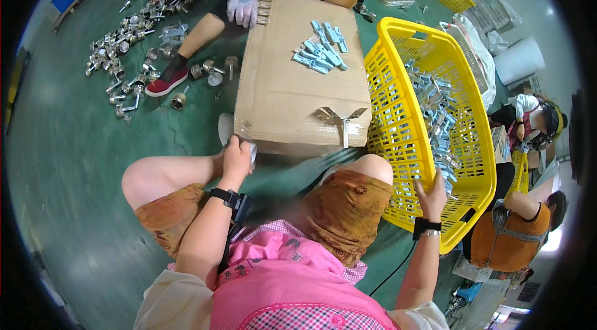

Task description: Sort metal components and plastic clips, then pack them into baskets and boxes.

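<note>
My left hand (236,158) is closed around a shiny metal part with a rounded grey end (226,128), just off the near left corner of a cardboard box (280,100). Its full shape is hidden by my fingers and blur. My right hand (433,197) grips the near rim of a yellow plastic basket (407,103), fingers over the inner side. Inside the basket lie many light-blue and metal clip-like pieces (441,125). On the box top rest several light-blue plastic pieces (320,50) in a loose pile, and a metal part with two flared wings (344,120) stands near its front edge.
Metal parts with round heads (124,44) are strewn over the green floor at the left. Across the box sits a co-worker, a gloved hand (242,4) at its far left corner, one red shoe (166,83) beside it. Two more people sit at the right, among crates.
</note>
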Demonstrator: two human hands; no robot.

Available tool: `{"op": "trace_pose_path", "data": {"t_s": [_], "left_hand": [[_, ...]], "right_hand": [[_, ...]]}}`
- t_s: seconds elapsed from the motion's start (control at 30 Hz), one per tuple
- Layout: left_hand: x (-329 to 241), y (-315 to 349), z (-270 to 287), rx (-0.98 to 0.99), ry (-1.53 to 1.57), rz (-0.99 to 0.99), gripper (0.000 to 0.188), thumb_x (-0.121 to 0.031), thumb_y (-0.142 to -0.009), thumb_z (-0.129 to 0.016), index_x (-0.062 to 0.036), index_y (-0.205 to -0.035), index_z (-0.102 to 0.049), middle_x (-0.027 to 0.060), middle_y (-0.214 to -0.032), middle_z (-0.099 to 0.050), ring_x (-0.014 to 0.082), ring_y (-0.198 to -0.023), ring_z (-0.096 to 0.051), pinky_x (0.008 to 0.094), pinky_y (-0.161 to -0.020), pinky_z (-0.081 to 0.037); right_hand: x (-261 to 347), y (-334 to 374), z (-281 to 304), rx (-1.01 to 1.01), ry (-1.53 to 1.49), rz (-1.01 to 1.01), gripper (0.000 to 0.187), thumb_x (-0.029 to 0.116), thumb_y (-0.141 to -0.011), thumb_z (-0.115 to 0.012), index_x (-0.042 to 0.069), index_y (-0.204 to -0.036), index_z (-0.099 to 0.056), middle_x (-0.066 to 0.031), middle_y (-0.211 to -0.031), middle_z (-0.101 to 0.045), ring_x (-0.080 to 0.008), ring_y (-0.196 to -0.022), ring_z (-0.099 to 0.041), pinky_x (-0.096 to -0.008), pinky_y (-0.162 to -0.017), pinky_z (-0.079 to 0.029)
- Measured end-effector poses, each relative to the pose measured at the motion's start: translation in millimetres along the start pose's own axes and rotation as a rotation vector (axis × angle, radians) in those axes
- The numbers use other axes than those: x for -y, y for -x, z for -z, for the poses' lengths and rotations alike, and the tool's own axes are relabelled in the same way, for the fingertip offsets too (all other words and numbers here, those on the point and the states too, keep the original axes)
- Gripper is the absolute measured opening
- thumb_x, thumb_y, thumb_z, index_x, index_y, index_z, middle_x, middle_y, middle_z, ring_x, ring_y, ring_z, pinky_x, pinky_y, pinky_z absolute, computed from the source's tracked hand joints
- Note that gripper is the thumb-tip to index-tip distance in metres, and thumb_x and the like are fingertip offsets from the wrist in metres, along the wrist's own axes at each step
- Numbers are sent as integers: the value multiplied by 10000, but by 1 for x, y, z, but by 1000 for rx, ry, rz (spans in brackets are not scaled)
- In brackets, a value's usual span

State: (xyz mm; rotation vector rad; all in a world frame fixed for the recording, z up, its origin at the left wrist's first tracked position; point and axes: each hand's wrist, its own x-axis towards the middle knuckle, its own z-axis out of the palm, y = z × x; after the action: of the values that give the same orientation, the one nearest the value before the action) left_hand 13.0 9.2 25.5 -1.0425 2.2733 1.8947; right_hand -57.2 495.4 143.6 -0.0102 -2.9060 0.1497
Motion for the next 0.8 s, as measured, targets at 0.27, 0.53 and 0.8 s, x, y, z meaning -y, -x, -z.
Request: {"op": "trace_pose_path", "data": {"t_s": [0.27, 0.53, 0.8], "left_hand": [[0, 6, -1, -45, 62, 3, 246, -176, -895, -382, -25, -1076, -454, 71, -517, -470, 162, -346, -453, 292, -306, -384], [-6, 7, 0, -54, 115, 3, 142, -153, -901, -370, -46, -949, -450, 55, -510, -444, 138, -328, -405, 267, -281, -336], [-4, 6, 2, -33, 108, -22, 162, -152, -898, -367, -44, -977, -457, 51, -507, -430, 133, -335, -394, 270, -282, -331]], "right_hand": [[16, -32, -19, 63, 240, -239, 343, 383, -768, -666, 75, -885, -569, -197, -768, -646, -396, -751, -626, -485, -619, -491], [11, -71, -28, 238, -286, -109, 396, 324, -752, -696, -9, -946, -608, -196, -774, -657, -327, -713, -653, -383, -625, -492], [40, -117, -38, 313, -346, -78, 382, 277, -758, -699, -15, -990, -618, -166, -773, -658, -247, -691, -642, -341, -637, -483]]}}
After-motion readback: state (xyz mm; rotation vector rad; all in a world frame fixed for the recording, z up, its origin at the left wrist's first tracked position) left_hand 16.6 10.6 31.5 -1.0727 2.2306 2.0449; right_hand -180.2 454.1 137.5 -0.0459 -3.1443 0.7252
